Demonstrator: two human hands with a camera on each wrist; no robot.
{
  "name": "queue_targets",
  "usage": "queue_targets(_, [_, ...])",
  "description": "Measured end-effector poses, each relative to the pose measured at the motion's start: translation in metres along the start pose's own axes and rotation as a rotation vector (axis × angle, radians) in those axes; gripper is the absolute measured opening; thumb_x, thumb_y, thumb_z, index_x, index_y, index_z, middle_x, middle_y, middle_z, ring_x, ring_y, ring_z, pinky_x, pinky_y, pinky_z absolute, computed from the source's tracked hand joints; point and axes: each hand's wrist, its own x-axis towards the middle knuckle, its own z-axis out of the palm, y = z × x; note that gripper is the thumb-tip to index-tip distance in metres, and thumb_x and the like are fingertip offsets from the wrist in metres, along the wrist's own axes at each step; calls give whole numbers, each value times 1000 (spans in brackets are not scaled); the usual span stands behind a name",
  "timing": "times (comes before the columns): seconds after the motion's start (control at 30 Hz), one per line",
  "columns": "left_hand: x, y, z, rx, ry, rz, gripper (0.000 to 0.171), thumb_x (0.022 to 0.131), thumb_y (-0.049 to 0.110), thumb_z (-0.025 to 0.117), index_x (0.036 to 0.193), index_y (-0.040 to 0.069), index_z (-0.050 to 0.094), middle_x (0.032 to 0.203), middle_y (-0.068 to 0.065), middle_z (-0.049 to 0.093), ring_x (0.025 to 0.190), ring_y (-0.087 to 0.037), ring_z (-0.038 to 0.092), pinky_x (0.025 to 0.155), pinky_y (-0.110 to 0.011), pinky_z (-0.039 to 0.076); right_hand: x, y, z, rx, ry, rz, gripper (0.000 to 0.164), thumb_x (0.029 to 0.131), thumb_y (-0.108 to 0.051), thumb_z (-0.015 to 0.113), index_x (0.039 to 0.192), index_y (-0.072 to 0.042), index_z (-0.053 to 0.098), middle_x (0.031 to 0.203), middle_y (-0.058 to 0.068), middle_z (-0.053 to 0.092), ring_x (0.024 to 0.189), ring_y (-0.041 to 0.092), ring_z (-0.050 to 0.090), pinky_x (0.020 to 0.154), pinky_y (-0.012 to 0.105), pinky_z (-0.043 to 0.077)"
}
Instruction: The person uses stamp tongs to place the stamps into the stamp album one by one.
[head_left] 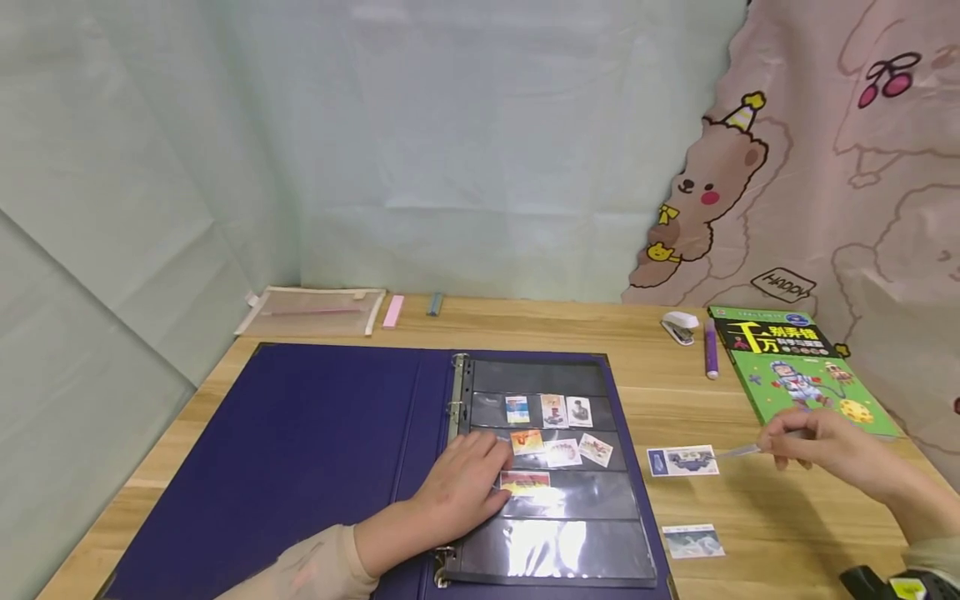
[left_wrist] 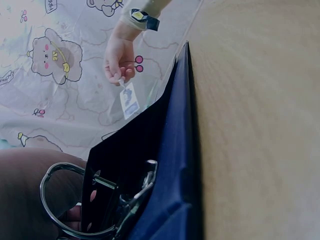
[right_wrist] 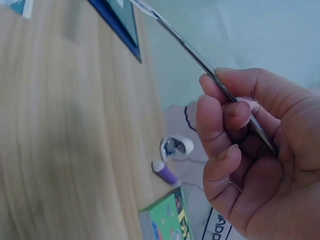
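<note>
My left hand (head_left: 461, 487) rests on the black pocket page (head_left: 592, 500) of an opened dark blue stamp album (head_left: 330, 433), beside its metal rings (left_wrist: 45, 200). Its fingertips lie by a red and yellow stamp (head_left: 525, 482) in a lower pocket. Several other stamps sit in the two pockets above. Off the album's right edge, my right hand (head_left: 825, 454) pinches metal tweezers (right_wrist: 200, 60) between thumb and fingers. The tweezers' tips grip one end of a blue and white stamp (head_left: 678, 461), which hangs in the air in the left wrist view.
A grey stamp (head_left: 693, 542) lies on the wooden table nearer me. At the back right are a white stapler (head_left: 679, 327), a purple marker (head_left: 711, 350) and a green book (head_left: 802, 375). A mesh pouch (head_left: 315, 312), a pink strip (head_left: 393, 312) and a teal strip (head_left: 435, 304) lie behind the album.
</note>
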Motion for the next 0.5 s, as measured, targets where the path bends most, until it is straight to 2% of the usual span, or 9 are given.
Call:
queue_targets(0.2, [0,0,1,-4,2,-5,29,70,31,71,84,19,49,78,9,44,74,-8,41,67,-23,31,8,-7,0,-33,26,-8,17,92,-6,45,90,-3,62,69,-4,58,61,14,48,51,28,33])
queue_targets(0.33, [0,0,0,-12,1,-11,29,70,31,72,84,19,50,78,9,44,75,-8,41,67,-23,32,16,-13,4,-20,5,16,18,93,-10,45,91,-1,60,71,-4,58,65,13,51,54,27,35])
queue_targets(0.5, [0,0,0,-29,-4,-11,29,69,32,73,84,19,51,78,9,44,74,-8,40,67,-22,32,27,-22,11,22,-7,4,18,92,-12,46,92,1,59,71,-4,57,63,16,51,54,28,37])
